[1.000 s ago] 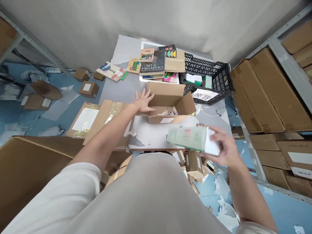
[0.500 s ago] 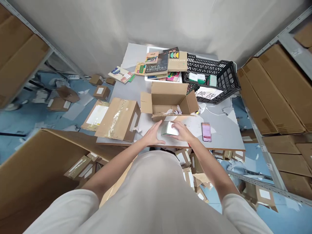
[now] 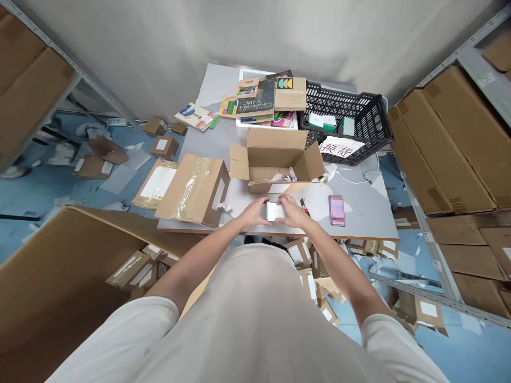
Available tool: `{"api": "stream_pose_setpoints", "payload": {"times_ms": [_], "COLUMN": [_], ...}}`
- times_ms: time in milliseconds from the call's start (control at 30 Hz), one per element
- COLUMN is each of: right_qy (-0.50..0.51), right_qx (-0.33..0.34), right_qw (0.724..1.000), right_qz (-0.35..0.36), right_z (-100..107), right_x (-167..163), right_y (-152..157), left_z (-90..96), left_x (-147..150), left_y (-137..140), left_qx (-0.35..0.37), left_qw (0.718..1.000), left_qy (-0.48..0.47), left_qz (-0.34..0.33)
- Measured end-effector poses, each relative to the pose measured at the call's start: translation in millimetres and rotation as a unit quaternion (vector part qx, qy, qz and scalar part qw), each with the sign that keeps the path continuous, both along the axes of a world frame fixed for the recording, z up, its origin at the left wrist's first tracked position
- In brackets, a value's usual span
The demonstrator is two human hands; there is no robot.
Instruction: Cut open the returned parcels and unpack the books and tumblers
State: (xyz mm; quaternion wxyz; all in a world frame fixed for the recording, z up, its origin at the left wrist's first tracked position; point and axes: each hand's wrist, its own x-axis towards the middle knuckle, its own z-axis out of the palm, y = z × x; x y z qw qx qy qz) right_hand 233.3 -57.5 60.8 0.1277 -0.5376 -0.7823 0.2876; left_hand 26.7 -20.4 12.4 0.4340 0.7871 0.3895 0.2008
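Observation:
Between my two hands is a small white box point(image 3: 275, 211) with a greenish side, near the front edge of the table. My left hand point(image 3: 254, 211) is closed on its left side. My right hand point(image 3: 291, 211) grips the right side. Just beyond them stands an open cardboard box point(image 3: 261, 188) with its flaps folded out and crumpled paper inside. Right of my right hand lies a dark and red tool, perhaps a cutter point(image 3: 305, 207), partly hidden. A phone point(image 3: 337, 210) with a pink screen lies farther right.
A taped carton point(image 3: 191, 189) and a flat parcel point(image 3: 155, 183) lie on the left. Books point(image 3: 255, 101) fill a white bin at the back, beside a black crate point(image 3: 365, 119) holding small boxes. A large open carton point(image 3: 59, 266) stands at lower left; shelves point(image 3: 443, 255) flank the right.
My left hand has closed in on the small box from the left. The box has turned and now sits between both hands, its white face up. The cutter-like tool has come into view.

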Motion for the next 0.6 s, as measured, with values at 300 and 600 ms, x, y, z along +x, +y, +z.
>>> {"api": "stream_pose_setpoints", "payload": {"times_ms": [300, 600], "right_qy": [-0.034, 0.015], "right_qx": [-0.005, -0.002], "right_qw": [0.998, 0.996], "right_qz": [-0.056, -0.088], "right_z": [8.5, -1.5], "right_x": [3.8, -1.4], "right_y": [-15.2, -26.9], "left_z": [1.4, 0.7], "left_x": [-2.2, -4.1], "left_y": [-3.0, -3.2], "left_qx": [0.011, 0.006], "left_qw": [0.999, 0.999], "left_qy": [0.01, 0.015], "left_qz": [-0.031, -0.043]}}
